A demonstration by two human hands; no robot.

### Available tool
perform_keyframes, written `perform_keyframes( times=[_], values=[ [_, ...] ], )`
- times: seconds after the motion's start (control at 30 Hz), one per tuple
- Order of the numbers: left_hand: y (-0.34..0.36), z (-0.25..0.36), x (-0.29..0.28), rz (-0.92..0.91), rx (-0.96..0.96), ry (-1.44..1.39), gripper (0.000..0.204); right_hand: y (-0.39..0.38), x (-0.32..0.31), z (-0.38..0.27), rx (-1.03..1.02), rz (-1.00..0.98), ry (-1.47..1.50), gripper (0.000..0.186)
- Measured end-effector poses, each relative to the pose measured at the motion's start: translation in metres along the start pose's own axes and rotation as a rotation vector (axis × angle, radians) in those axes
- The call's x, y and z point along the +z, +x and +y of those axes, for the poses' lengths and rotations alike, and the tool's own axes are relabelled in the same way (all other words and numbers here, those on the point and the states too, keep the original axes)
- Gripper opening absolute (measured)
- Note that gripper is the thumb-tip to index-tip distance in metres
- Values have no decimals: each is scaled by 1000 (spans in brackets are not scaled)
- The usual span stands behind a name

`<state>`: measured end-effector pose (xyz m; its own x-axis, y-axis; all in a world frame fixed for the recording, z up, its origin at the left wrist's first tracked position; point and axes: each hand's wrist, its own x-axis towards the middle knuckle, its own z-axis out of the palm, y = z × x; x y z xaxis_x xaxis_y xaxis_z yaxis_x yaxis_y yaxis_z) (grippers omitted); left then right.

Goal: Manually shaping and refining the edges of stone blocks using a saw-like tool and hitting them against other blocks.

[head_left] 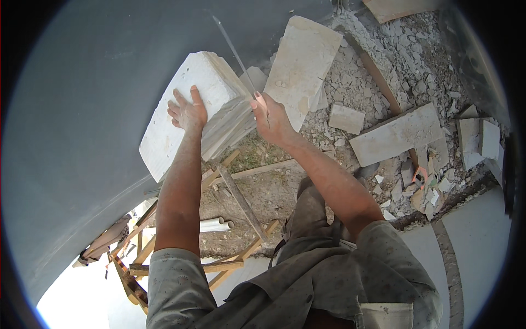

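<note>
My left hand (189, 112) lies on the broad face of a white block (181, 71), its fingers spread and stretched out. The block leans against the grey wall, the front one of a row of similar slabs (227, 123). Just right of them, my right hand (273, 122) is closed round the pale handle of a long, thin-bladed tool (232, 50). The blade points up and to the left past the block's upper right corner, apart from my left hand. Seen nearly edge-on, it does not show its exact kind.
A large pale slab (304, 57) leans beyond my right hand. White rubble (359, 79), a small block (347, 119) and a long slab (397, 134) lie to the right. Wooden bars (241, 200) and white pipes (215, 225) lie below my arms. The grey wall (82, 109) fills the left.
</note>
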<state>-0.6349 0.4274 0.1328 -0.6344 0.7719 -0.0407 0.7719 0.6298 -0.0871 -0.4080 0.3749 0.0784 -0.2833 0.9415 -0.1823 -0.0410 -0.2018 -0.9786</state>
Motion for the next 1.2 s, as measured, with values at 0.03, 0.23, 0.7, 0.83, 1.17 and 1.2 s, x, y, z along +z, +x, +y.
perform_keyframes(
  times=[0.03, 0.23, 0.7, 0.83, 1.17, 1.2],
  values=[
    [-1, 0, -1, 29, 31, -29, 80, 1, -1, 3, 1, -76, -44, 48],
    [-3, -3, 0, 29, 3, 8, 80, 10, -1, 13, 40, 4, 104, 51],
    [9, -8, 14, 104, -22, 54, 83, -188, -179, 123, 652, 508, -352, 35],
    [1, -4, 5, 88, -16, 2, 84, -384, -252, 153, 1067, 820, -467, 39],
    [-27, 10, 3, 24, -115, -131, 88, -674, -219, 140, 1340, 1250, -44, 32],
    [-39, 10, 8, -3, -110, -141, 88, -675, -216, 142, 1336, 1269, 60, 29]
  ],
)
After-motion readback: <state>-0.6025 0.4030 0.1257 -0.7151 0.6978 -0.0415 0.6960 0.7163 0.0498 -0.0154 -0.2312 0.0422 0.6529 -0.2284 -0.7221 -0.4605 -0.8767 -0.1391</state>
